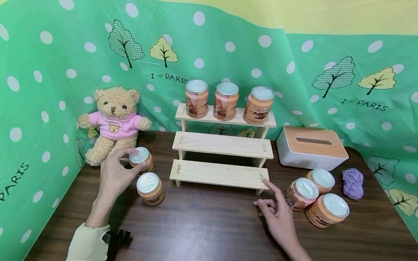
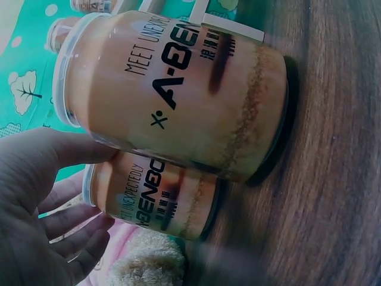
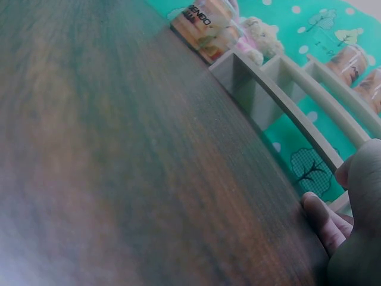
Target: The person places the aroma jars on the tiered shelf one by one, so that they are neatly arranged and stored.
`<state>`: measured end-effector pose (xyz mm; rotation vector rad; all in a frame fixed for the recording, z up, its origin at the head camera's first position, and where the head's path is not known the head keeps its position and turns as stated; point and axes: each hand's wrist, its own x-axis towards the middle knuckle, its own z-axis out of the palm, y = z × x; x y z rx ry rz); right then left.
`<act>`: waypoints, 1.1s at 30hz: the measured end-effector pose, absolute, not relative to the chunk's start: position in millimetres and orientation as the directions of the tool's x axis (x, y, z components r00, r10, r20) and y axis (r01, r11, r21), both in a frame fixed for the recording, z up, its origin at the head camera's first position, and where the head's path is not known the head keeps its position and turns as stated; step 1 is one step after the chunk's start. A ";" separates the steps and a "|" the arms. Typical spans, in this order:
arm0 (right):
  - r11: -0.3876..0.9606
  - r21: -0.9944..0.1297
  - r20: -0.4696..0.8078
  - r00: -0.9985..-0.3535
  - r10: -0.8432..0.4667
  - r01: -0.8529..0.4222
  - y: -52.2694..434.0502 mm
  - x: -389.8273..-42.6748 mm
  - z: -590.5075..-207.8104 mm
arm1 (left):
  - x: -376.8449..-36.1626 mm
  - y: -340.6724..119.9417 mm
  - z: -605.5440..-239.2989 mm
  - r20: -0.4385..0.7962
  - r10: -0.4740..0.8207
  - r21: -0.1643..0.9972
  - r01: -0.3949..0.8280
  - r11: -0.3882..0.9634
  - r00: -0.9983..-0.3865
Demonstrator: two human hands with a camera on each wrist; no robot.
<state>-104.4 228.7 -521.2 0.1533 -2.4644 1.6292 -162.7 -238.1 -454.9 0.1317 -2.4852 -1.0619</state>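
Head view: left hand [image 1: 115, 176] fingers curl round rear orange clear-lidded plastic jar [image 1: 141, 160] left of three-tier pine step shelf [image 1: 222, 145]. Grip lower for stability. Right hand [image 1: 277, 214] relaxed, holding nothing, at shelf's front right corner.

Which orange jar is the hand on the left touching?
The left hand holds the jar right beside the teddy bear. The other jar on that side stands in front of it, untouched.

Three orange clear-plastic jars [image 1: 226, 101] stand on the top step of the pale wooden three-tier rack [image 1: 223, 145]; a plush tan teddy bear [image 1: 115, 123] sits left, a white wood-lidded tissue box [image 1: 311, 147] right.
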 end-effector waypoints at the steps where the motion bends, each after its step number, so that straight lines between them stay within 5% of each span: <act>1: 0.393 -0.901 0.208 -0.978 0.016 -0.185 228.8 -104.3 -521.4 | -162.8 -237.8 -455.0 0.352 -0.254 0.708 0.079 0.702 -0.901; 33: 0.399 -0.897 0.214 -0.977 0.022 -0.188 229.0 -104.0 -522.0 | -156.3 -215.6 -431.8 0.561 -0.404 0.796 0.335 0.505 -0.723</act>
